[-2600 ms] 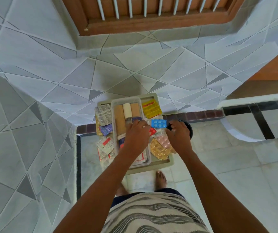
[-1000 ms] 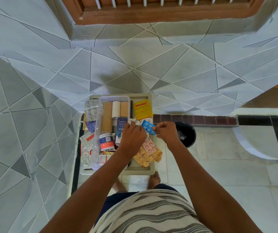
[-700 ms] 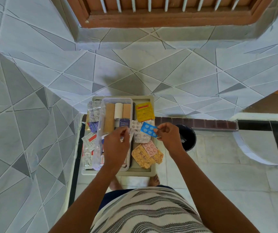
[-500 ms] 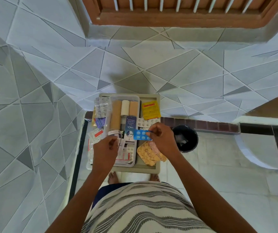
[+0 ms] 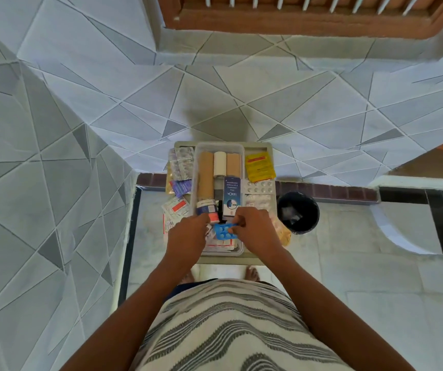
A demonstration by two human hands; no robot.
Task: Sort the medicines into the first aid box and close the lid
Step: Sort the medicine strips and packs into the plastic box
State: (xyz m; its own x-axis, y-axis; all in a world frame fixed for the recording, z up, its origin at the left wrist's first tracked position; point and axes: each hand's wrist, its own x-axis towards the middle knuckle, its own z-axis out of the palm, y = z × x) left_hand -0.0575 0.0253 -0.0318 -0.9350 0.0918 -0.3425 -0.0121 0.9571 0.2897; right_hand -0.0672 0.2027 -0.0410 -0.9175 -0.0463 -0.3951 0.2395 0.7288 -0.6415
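Pinching a blue blister pack [image 5: 225, 231] between thumb and curled fingertips, the right hand [image 5: 257, 231] holds it low over the near end of the clear first aid box [image 5: 219, 199], with the forearm reaching in from the lower right. The left hand [image 5: 187, 238] sits close beside it, knuckles up and fingers bent down into the box at the pack's left edge; whether they grip anything I cannot tell, since the fingertips are hidden. Both arms stretch forward over a striped garment [image 5: 225, 325]. Farther in, the box holds a small jar [image 5: 206, 207], a dark blue carton [image 5: 232, 195] and, at the far end, three bandage rolls [image 5: 219, 167] side by side. The box rests on a beige tray [image 5: 268, 151], with silver blister strips [image 5: 259, 192] and a yellow sachet [image 5: 259, 167] to its right and loose packets [image 5: 180, 167] to its left. A black bin [image 5: 298, 212] stands on the floor just right of the tray.
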